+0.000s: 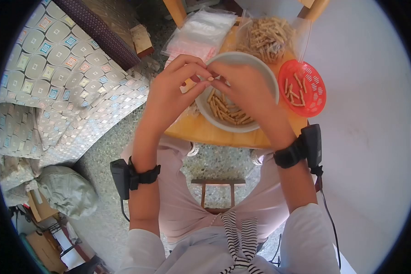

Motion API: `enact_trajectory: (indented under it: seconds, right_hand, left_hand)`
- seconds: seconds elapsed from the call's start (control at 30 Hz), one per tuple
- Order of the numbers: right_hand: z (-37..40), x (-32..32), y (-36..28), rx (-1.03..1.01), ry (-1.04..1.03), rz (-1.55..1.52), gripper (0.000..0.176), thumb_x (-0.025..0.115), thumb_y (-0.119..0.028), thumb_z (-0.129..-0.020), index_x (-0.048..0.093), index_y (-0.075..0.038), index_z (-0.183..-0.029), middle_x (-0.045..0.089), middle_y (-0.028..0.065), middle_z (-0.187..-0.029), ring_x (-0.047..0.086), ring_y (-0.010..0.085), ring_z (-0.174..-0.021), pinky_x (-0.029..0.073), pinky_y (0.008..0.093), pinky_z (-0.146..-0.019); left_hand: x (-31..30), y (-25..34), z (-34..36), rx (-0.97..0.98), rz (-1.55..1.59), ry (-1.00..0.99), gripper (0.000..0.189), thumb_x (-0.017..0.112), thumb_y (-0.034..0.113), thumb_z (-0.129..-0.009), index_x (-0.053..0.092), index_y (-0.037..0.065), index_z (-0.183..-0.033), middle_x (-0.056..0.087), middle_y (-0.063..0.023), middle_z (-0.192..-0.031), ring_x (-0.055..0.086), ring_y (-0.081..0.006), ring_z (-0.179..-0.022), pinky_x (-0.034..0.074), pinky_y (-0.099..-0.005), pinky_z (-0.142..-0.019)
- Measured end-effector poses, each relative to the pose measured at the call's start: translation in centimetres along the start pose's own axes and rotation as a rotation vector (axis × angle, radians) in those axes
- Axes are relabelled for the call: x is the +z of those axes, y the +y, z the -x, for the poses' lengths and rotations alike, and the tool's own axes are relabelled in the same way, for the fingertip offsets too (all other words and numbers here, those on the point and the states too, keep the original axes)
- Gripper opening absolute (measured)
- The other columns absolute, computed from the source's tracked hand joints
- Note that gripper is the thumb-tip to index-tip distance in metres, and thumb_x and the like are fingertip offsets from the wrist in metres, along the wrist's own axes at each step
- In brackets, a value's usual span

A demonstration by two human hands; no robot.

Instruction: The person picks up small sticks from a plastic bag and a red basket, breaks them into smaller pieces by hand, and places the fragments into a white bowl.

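Far on your left is a bed with a patterned cover. The wooden counter is in front of you, just past your knees. At its far left corner lies a pile of clear little bags.

Your left hand is up over the near left side of the white bowl. Its thumb and first finger are pinched close together on a little stick. You can see only the round end of the stick. It is in the air above the bowl, right between your two hands.

More sticks lie in a heap at the bottom of the bowl, under your fingers.

Your right hand comes in from the other side. Its fingertips are pinched on the same little stick, so both hands hold it and touch each other there.

Behind the bowl is a big clear bag full of sticks. Just to the right of the bowl sits a red basket with a few sticks in it.

A black band is on each wrist.
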State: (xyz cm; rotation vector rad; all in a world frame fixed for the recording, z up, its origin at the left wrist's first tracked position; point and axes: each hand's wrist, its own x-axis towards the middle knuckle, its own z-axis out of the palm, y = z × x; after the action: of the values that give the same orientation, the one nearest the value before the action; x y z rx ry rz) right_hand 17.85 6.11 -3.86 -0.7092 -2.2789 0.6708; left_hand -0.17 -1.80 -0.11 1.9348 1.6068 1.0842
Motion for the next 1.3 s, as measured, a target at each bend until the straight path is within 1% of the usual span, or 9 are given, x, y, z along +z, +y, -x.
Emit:
enact_trajectory:
  seconds: [0.37,0.43,0.53,0.77,0.87,0.97,1.03,1.23,1.3]
  right_hand:
    - [-0.6,-0.5,0.8,0.049,0.040,-0.136,0.018,0.070,-0.018,-0.086,0.064,-0.009,-0.101,0.068,0.0131,-0.089,0.065,0.0363,-0.083,0.050,0.0449,-0.071]
    - [-1.0,-1.5,1.0,-0.112,0.152,0.045,0.016,0.070,-0.016,-0.086,0.065,-0.009,-0.099,0.069,0.0099,-0.096,0.065,0.0326,-0.090,0.051,0.0414,-0.077]
    - [-1.2,-1.8,0.8,-0.145,0.142,0.013,0.014,0.071,-0.017,-0.086,0.066,-0.009,-0.097,0.068,0.0088,-0.098,0.064,0.0301,-0.094,0.051,0.0397,-0.081]
    - [-1.2,-0.8,-0.9,-0.093,0.069,-0.171,0.014,0.070,-0.017,-0.087,0.066,-0.009,-0.098,0.068,0.0087,-0.096,0.066,0.0307,-0.087,0.052,0.0384,-0.077]
    - [-1.2,-1.2,-1.5,-0.038,0.142,-0.209,0.015,0.070,-0.018,-0.089,0.065,-0.008,-0.099,0.069,0.0089,-0.096,0.068,0.0300,-0.085,0.053,0.0370,-0.074]
    - [-1.0,-1.9,-1.8,0.097,0.121,-0.236,0.016,0.069,-0.019,-0.090,0.065,-0.007,-0.100,0.070,0.0103,-0.095,0.069,0.0282,-0.085,0.053,0.0363,-0.074]
    - [-0.8,-2.3,-1.7,0.102,0.005,-0.233,0.020,0.069,-0.021,-0.090,0.066,-0.007,-0.104,0.070,0.0111,-0.095,0.070,0.0270,-0.085,0.053,0.0376,-0.073]
    - [0.1,-0.5,0.6,0.053,-0.152,-0.132,0.030,0.069,-0.028,-0.088,0.067,-0.008,-0.110,0.071,0.0119,-0.097,0.069,0.0313,-0.088,0.054,0.0419,-0.077]
    - [0.4,0.1,1.2,0.045,-0.166,-0.085,0.030,0.070,-0.028,-0.087,0.067,-0.008,-0.110,0.071,0.0123,-0.098,0.069,0.0325,-0.088,0.054,0.0425,-0.077]
  left_hand:
    - [0.4,0.0,-0.4,-0.039,-0.128,0.069,0.015,0.072,0.010,-0.085,0.067,0.010,-0.100,0.061,-0.0030,-0.097,0.064,-0.0165,-0.083,0.050,-0.0299,-0.071]
    - [0.5,-0.8,-0.3,-0.040,-0.192,0.052,0.016,0.071,0.012,-0.086,0.065,0.011,-0.101,0.062,-0.0038,-0.097,0.066,-0.0176,-0.082,0.052,-0.0304,-0.070]
    - [1.0,-1.2,-0.3,-0.024,-0.229,0.065,0.016,0.071,0.014,-0.087,0.065,0.011,-0.101,0.062,-0.0034,-0.097,0.068,-0.0189,-0.078,0.052,-0.0318,-0.068]
    - [1.0,-0.6,-0.7,-0.106,-0.238,0.061,0.016,0.071,0.016,-0.088,0.065,0.010,-0.102,0.061,-0.0043,-0.094,0.067,-0.0197,-0.075,0.051,-0.0324,-0.065]
    - [0.5,-0.8,-0.7,-0.104,-0.148,0.066,0.016,0.072,0.009,-0.088,0.065,0.007,-0.103,0.061,-0.0042,-0.093,0.060,-0.0134,-0.073,0.046,-0.0279,-0.064]
    - [-0.3,-1.4,-0.5,0.001,-0.031,0.138,0.017,0.070,0.012,-0.090,0.066,0.008,-0.106,0.065,-0.0023,-0.096,0.066,-0.0145,-0.075,0.049,-0.0284,-0.064]
    - [-0.9,-1.5,-0.1,-0.116,0.238,0.097,0.018,0.072,0.012,-0.088,0.067,0.005,-0.104,0.069,-0.0018,-0.095,0.065,-0.0118,-0.079,0.048,-0.0256,-0.066]
    - [-4.8,-2.0,1.4,-0.133,0.017,0.045,0.015,0.072,0.010,-0.086,0.067,0.003,-0.097,0.070,-0.0024,-0.095,0.066,-0.0110,-0.089,0.047,-0.0250,-0.073]
    - [-6.0,-2.4,2.1,-0.153,-0.060,0.029,0.014,0.072,0.009,-0.083,0.067,0.003,-0.095,0.070,-0.0049,-0.097,0.066,-0.0161,-0.093,0.049,-0.0302,-0.080]
